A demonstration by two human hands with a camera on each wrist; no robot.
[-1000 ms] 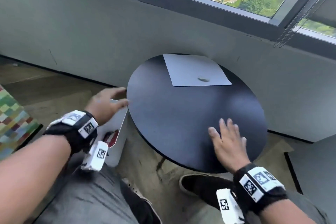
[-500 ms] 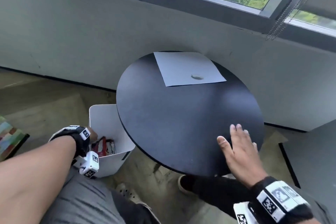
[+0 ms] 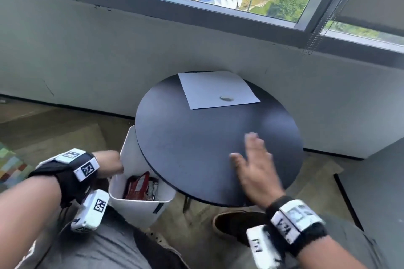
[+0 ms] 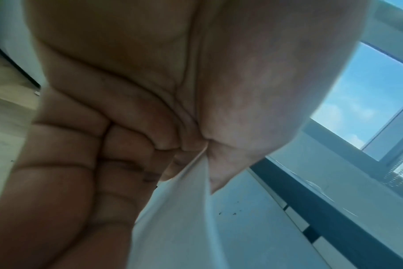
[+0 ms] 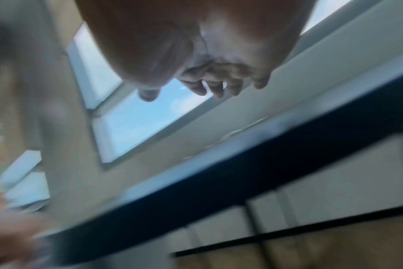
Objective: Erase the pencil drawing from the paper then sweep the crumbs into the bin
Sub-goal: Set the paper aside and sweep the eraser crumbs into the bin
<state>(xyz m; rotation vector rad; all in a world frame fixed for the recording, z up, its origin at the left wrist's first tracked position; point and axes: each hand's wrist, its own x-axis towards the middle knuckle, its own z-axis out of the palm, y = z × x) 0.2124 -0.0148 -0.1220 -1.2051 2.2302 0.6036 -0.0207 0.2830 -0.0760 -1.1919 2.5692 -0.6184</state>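
Hands, head view: left hand (image 3: pixel 110 165) grips the near rim of the white bin (image 3: pixel 140 207), fingers curled over the edge; right hand (image 3: pixel 254 172) lies flat and spread, fingers straight, on the near part of the round black table (image 3: pixel 196 148).
Bin, head view: tucked partly under the table's left edge, mouth up, with red wrappers (image 3: pixel 140 185) inside; my guess is it is held there to catch whatever gets swept off the edge.
Paper, head view: paper (image 3: pixel 209 87) sits at the far side of the table by the wall, well apart from both hands; a small grey heap of crumbs (image 3: pixel 226 98) rests on it near its front edge.
Drawing: no pencil marks can be made out on the sheet from this view, so erasing looks done and sweeping not yet.
Left wrist view: thumb and curled fingers (image 4: pixel 81 163) pinch the thin white bin wall (image 4: pixel 184 209) between them.
Right wrist view: heavily blurred; fingers (image 5: pixel 219 87) hang extended and apart above the dark table edge (image 5: pixel 219 191), holding nothing.
Likely next need: 1 flat hand reaching to the crumbs.
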